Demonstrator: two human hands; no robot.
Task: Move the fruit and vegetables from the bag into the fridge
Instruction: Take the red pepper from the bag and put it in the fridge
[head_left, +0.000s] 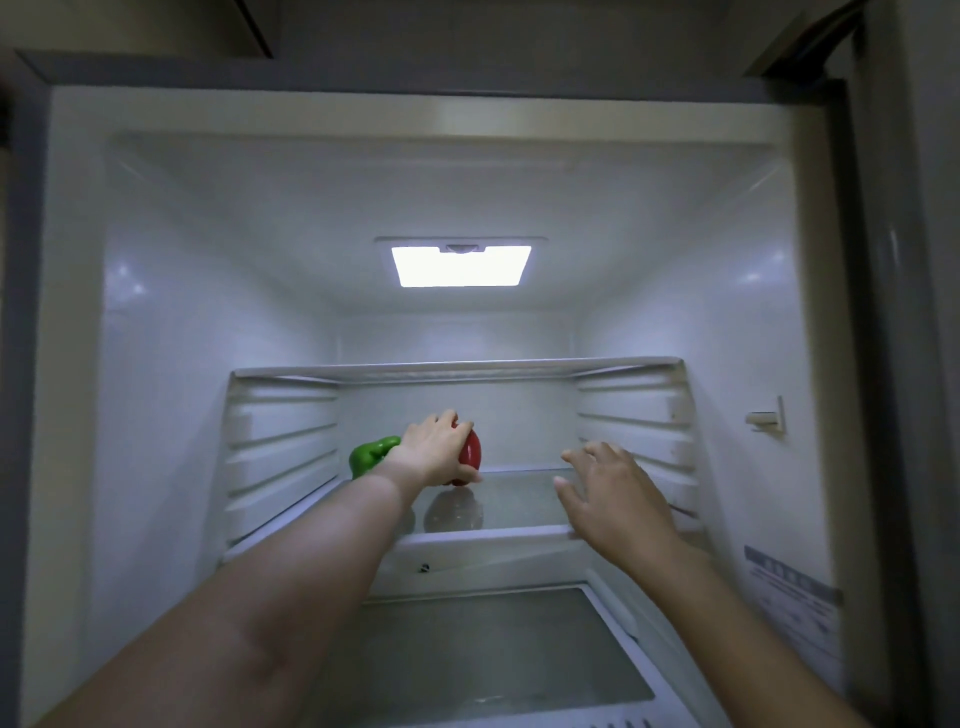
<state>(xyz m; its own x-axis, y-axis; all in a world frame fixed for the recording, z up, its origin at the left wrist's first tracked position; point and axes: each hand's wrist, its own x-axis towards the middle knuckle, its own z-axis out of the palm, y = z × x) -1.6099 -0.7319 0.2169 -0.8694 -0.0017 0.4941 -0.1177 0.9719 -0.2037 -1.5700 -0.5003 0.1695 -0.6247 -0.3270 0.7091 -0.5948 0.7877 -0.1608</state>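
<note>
The fridge (156, 322) stands open and fills the view, its white walls lit by a lamp (461, 266) in the ceiling panel. A glass shelf (519, 499) spans the middle, with a second shelf (467, 654) lower and nearer, and ribbed rails run down both side walls for setting shelf heights. The bag is not in view.

Both bare arms reach in from below. The left hand (436, 452) is wrapped over a red pepper (470, 452), fingers curled across its top and thumb under its side, with the pepper's base at or just above the glass; a dark reflection lies on the shelf beneath it. This looks like the moment of setting it down, and the top grip lets the hand lower it upright and let go cleanly. A green pepper (370, 457) sits on the same shelf just left of that wrist, partly hidden by it, so the red one seems meant to go beside it, keeping the produce grouped toward the left.

The right hand (608, 493) hovers over the right part of the shelf, fingers spread and relaxed, holding nothing; whether it touches the front edge is unclear. It probably steadies the reach.
</note>
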